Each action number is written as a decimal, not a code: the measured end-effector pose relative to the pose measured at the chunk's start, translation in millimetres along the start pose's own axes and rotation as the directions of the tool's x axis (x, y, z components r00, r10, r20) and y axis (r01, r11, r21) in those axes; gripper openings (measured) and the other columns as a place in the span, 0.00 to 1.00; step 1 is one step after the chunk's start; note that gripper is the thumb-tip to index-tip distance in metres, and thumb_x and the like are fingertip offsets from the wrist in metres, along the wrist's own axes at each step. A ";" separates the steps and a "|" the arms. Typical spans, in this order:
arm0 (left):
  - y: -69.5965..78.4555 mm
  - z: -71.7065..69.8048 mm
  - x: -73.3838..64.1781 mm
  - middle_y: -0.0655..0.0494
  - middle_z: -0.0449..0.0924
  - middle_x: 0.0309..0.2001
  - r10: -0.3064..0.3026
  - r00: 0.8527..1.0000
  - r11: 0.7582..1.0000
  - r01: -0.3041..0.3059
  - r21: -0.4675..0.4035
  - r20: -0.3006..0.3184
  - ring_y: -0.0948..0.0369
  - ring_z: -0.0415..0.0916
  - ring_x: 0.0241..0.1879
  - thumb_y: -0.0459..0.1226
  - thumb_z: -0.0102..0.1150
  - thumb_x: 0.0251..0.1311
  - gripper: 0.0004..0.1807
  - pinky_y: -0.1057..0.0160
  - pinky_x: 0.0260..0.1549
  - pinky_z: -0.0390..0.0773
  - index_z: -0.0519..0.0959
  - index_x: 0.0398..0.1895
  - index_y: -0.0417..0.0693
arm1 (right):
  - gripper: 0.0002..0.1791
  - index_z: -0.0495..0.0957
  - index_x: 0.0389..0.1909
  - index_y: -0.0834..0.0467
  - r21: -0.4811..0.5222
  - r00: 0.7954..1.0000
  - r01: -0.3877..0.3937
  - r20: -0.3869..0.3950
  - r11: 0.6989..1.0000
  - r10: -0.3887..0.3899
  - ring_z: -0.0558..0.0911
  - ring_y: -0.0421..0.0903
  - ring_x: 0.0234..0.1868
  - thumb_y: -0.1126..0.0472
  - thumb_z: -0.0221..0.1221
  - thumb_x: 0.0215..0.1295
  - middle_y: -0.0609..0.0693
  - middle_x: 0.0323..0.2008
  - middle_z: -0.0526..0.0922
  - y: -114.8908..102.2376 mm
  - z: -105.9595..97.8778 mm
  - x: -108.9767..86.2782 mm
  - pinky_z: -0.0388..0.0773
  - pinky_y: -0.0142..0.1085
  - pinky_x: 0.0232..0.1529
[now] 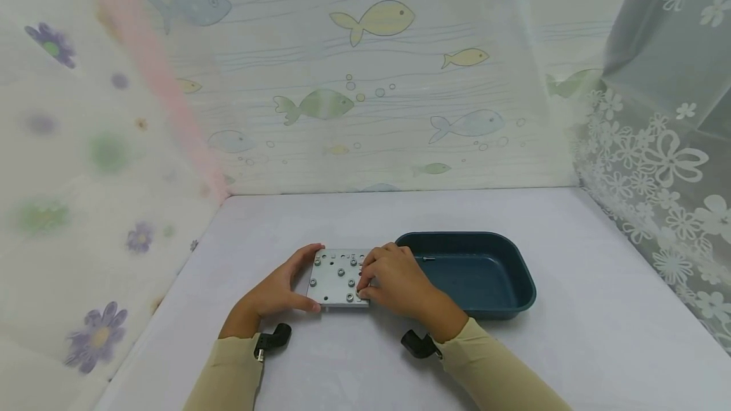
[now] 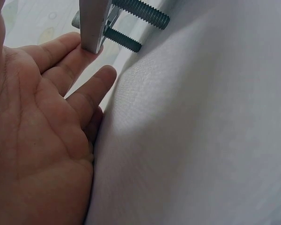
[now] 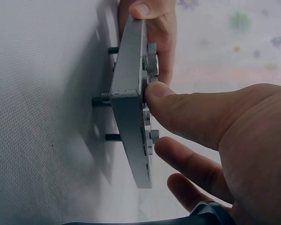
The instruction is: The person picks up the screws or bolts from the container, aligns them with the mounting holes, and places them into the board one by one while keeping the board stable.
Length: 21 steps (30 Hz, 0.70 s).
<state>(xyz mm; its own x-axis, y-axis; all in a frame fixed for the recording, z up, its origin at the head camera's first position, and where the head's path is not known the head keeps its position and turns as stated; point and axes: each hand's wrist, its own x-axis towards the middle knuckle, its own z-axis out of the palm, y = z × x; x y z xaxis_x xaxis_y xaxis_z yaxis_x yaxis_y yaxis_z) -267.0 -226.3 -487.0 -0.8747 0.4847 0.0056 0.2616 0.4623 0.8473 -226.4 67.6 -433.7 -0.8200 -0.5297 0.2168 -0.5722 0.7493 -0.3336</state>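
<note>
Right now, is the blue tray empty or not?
Not empty: a small metal bolt lies inside the blue tray, though the right hand hides one corner.

Left arm [image 1: 228, 373] comes in from lower left; left hand [image 1: 276, 289] gripping, thumb and index spread into a wide C, palm facing right. Right arm [image 1: 502, 370] angles in from lower right; right hand [image 1: 400, 279] back upward, fingers bent, thumb and index tips close together, pinching.

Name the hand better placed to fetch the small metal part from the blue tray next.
Probably the right hand: though busy at the plate, it is beside the tray, nearer the metal part. The left hand holds the plate's opposite side.
</note>
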 end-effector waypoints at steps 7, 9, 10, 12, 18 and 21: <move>0.2 0.3 -0.3 0.60 0.56 0.81 -0.006 1.000 1.000 0.006 0.000 -0.005 0.53 0.48 0.82 0.47 0.87 0.36 0.66 0.39 0.79 0.42 0.56 0.81 0.64 | 0.02 0.91 0.31 0.37 0.000 1.000 0.003 -0.001 1.000 -0.003 0.75 0.47 0.58 0.50 0.74 0.60 0.40 0.48 0.83 -0.6 -0.5 0.1 0.69 0.49 0.57; 0.9 0.4 -0.6 0.60 0.55 0.81 -0.005 1.000 1.000 0.005 -0.002 0.000 0.53 0.47 0.83 0.47 0.86 0.36 0.66 0.39 0.79 0.42 0.55 0.81 0.63 | 0.02 0.91 0.31 0.37 -0.005 1.000 0.004 0.002 1.000 -0.004 0.75 0.47 0.57 0.51 0.74 0.60 0.40 0.48 0.83 -1.0 -1.1 0.0 0.69 0.49 0.56; 1.2 0.4 -0.8 0.60 0.55 0.81 -0.004 1.000 1.000 0.004 -0.004 0.002 0.53 0.47 0.83 0.47 0.86 0.36 0.66 0.39 0.79 0.42 0.55 0.81 0.63 | 0.02 0.91 0.31 0.37 -0.006 1.000 0.005 0.003 1.000 -0.005 0.75 0.47 0.57 0.51 0.74 0.60 0.40 0.49 0.83 -1.0 -1.3 0.0 0.70 0.49 0.56; 1.8 0.3 -1.3 0.61 0.55 0.81 -0.003 1.000 1.000 0.003 -0.006 0.005 0.54 0.47 0.83 0.47 0.86 0.36 0.67 0.39 0.79 0.42 0.55 0.82 0.63 | 0.02 0.91 0.32 0.37 -0.010 1.000 0.009 0.006 1.000 -0.009 0.75 0.47 0.57 0.50 0.74 0.60 0.40 0.49 0.83 -0.9 -1.9 -0.1 0.70 0.49 0.56; 1.8 -1.0 -2.4 0.60 0.57 0.81 -0.001 1.000 1.000 0.001 -0.010 -0.005 0.53 0.48 0.82 0.47 0.87 0.35 0.67 0.38 0.79 0.43 0.55 0.81 0.62 | 0.04 0.92 0.37 0.41 0.028 1.000 0.014 0.008 1.000 -0.014 0.75 0.48 0.58 0.52 0.73 0.61 0.43 0.52 0.82 -0.8 -6.2 1.0 0.72 0.52 0.59; 1.5 -1.0 -2.0 0.61 0.57 0.81 -0.002 1.000 1.000 0.001 -0.020 -0.001 0.53 0.49 0.82 0.47 0.87 0.35 0.67 0.38 0.78 0.42 0.55 0.82 0.62 | 0.04 0.92 0.38 0.42 0.053 1.000 0.014 0.016 0.999 -0.014 0.75 0.49 0.59 0.52 0.73 0.62 0.44 0.53 0.82 -0.2 -9.9 1.6 0.72 0.53 0.60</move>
<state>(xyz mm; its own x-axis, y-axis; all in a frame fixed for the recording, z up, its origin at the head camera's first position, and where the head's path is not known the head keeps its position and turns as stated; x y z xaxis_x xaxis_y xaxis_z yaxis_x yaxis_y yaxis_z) -265.3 -227.2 -485.2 -0.8757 0.4829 0.0050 0.2522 0.4484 0.8575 -227.7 70.5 -424.2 -0.8114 -0.5467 0.2070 -0.5817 0.7201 -0.3784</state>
